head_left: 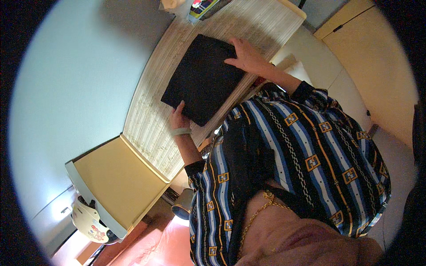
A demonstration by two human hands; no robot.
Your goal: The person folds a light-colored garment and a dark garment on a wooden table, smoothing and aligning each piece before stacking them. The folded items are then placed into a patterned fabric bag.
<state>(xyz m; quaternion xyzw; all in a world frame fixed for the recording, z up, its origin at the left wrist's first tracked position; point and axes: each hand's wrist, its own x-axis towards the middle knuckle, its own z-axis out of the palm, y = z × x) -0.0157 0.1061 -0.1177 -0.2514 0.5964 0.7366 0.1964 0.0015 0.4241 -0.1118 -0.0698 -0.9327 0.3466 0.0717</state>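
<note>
A black folded cloth [206, 78] lies flat on a table with a streaked, wood-like top [146, 109]. At the cloth's lower left edge is my left hand [179, 114], with a pale bangle on its wrist. One finger or the thumb rests over the edge; the other fingers are hard to make out, so its grip cannot be told. My right hand [248, 58] rests at the upper right edge of the cloth, thumb and fingers spread apart. Both arms come out of a patterned black, blue and white garment.
A tan cabinet top [119, 179] adjoins the table's lower end, with a cream helmet with a flower pattern [90, 222] beside it. A colourful packet [203, 7] stands at the table's far end. A pale wall [76, 83] runs along the back. Below is a dark lamp shade [182, 203].
</note>
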